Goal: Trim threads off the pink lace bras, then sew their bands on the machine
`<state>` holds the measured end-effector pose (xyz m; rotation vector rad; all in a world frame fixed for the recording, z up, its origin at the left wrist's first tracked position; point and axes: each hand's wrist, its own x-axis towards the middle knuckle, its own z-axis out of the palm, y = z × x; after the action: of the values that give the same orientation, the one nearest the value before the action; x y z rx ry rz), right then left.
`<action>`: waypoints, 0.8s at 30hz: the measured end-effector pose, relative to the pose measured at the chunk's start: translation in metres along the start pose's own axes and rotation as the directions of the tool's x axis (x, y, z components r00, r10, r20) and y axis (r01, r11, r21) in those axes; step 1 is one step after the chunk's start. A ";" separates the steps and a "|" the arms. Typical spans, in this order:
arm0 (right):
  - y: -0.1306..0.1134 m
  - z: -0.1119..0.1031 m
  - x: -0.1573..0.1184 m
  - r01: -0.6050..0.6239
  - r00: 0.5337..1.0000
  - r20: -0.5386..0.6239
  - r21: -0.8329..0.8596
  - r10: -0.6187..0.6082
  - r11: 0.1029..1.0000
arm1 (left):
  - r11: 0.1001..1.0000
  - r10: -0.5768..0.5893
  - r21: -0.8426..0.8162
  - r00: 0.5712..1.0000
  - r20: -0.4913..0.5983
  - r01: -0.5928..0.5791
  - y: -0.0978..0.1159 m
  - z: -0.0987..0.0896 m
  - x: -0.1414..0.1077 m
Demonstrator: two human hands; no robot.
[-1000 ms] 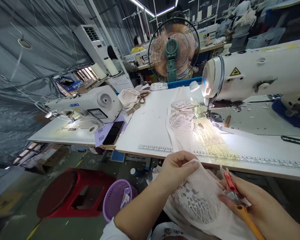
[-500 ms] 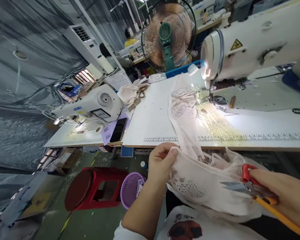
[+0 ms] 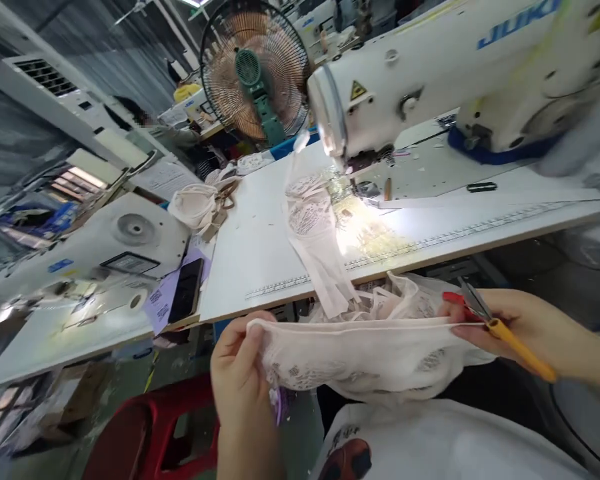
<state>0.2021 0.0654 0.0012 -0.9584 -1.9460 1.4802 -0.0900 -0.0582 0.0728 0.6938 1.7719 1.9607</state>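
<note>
A pale lace garment (image 3: 360, 353) is stretched almost level between both hands above my lap. My left hand (image 3: 245, 360) pinches its left end between thumb and fingers. At the right end, my right hand (image 3: 505, 320) grips the garment's edge and also holds scissors (image 3: 510, 343) with red and orange handles, blades pointing up and away from the cloth. More pale lace pieces (image 3: 313, 220) lie on the white table (image 3: 250, 247) and run down over its front edge, behind the held garment.
A white sewing machine (image 3: 380, 87) stands at the back right, its lamp lit. Another machine (image 3: 130, 233) is at the left, near a black phone (image 3: 186, 290). Beyond are a large fan (image 3: 255, 73) and a person (image 3: 167, 133). A red stool (image 3: 155, 427) stands below left.
The garment has been pulled out straight between my hands, its right end now gripped. The scissors have turned upward from lying across the cloth. The view has swung right.
</note>
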 end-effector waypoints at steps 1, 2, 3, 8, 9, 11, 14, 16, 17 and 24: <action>0.001 0.002 -0.002 0.022 0.999 0.024 0.024 -0.023 0.999 | 1.000 -0.010 0.001 1.000 -0.029 0.010 0.001 0.000 0.000; 0.003 0.005 -0.003 0.043 0.999 0.010 0.060 -0.044 0.997 | 1.000 -0.030 -0.001 0.998 -0.056 0.030 0.001 -0.001 -0.001; 0.005 0.008 -0.004 0.061 0.998 -0.040 0.102 -0.057 0.993 | 0.998 -0.061 -0.004 0.995 -0.078 0.061 0.002 -0.002 -0.001; 0.010 0.020 -0.004 0.130 0.957 -0.279 0.152 -0.083 0.980 | 0.980 -0.190 0.030 0.968 -0.165 0.198 0.004 -0.011 0.000; 0.009 0.021 -0.004 0.138 0.947 -0.310 0.151 -0.086 0.979 | 0.979 -0.191 0.037 0.966 -0.173 0.200 0.004 -0.013 0.000; 0.007 0.023 -0.004 0.141 0.939 -0.334 0.166 -0.079 0.976 | 0.978 -0.193 0.042 0.964 -0.181 0.204 0.005 -0.016 -0.001; 0.003 0.023 -0.005 0.123 0.951 -0.302 0.189 -0.061 0.974 | 0.973 -0.207 0.059 0.961 -0.183 0.221 0.006 -0.021 -0.003; 0.001 0.023 -0.007 0.133 0.957 -0.279 0.186 -0.078 0.974 | 0.973 -0.198 0.081 0.962 -0.186 0.216 0.007 -0.024 -0.005; 0.000 0.022 -0.008 0.146 0.957 -0.274 0.185 -0.092 0.972 | 0.977 -0.170 0.099 0.967 -0.188 0.191 0.008 -0.026 -0.006; -0.004 0.024 -0.015 0.197 0.945 -0.295 0.174 -0.140 0.965 | 0.983 -0.046 0.166 0.983 -0.175 0.075 0.013 -0.039 -0.017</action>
<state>0.1927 0.0388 -0.0009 -0.8373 -1.5992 1.3330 -0.0997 -0.1003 0.0813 0.5314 2.0589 1.8919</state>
